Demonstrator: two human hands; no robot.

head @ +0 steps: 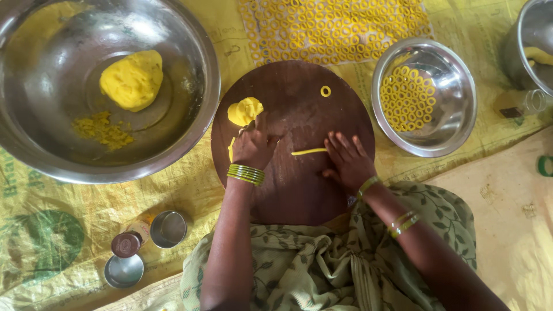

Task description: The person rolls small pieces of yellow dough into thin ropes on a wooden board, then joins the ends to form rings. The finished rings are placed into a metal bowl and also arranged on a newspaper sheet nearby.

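Note:
A round dark wooden board (299, 190) lies in front of me. My right hand (347, 161) rests flat on it, fingers spread, fingertips on the right end of a thin yellow dough strand (308, 152). My left hand (253, 147) is curled on the board's left side, closed over a piece of yellow dough (231, 151) that shows at its edge. A small lump of yellow dough (244, 110) sits just above that hand. One finished dough ring (325, 91) lies near the board's top.
A large steel bowl (34, 155) at left holds a yellow dough ball (132, 79) and crumbs. A smaller steel bowl (461, 109) at right holds several rings. Many rings (331, 29) dry on the yellow sheet. Small steel cups (168, 229) stand at lower left; a steel pot (533, 40) is top right.

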